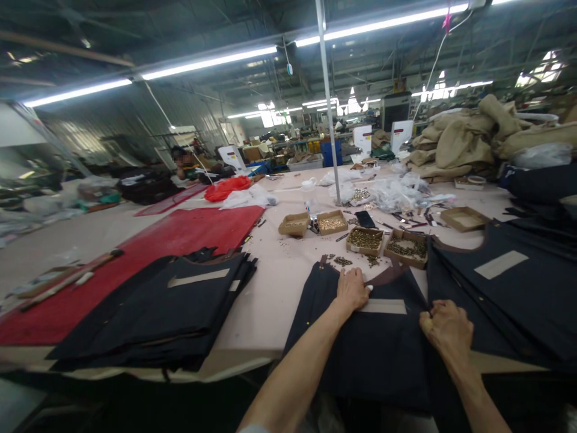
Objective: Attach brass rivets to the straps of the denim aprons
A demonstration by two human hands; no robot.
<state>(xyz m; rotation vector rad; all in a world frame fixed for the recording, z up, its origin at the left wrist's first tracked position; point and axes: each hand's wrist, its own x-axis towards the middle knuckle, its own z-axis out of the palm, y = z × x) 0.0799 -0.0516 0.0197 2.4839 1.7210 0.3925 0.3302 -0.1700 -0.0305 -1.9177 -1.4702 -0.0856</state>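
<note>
A dark garment piece [378,340] with a beige strip [383,307] lies before me at the table's front edge, small metal studs showing on its left side. My left hand [353,290] has its fingers curled on the upper part of the cloth, beside the strip; a small white bit shows at the thumb. At the garment's right edge, my right hand [447,328] is closed with the cloth pinched in its fingers. Right of it spreads another stack of dark garment pieces [505,294]. Cardboard boxes of metal studs [365,240] stand just beyond my left hand.
On the left, folded dark garments [153,307] lie partly over a red sheet [193,228], with a hammer-like tool [72,279] beyond them. A metal pole [331,108] rises from the table [279,288]. Clear plastic bags [401,189] and tan cloth [469,135] are piled behind.
</note>
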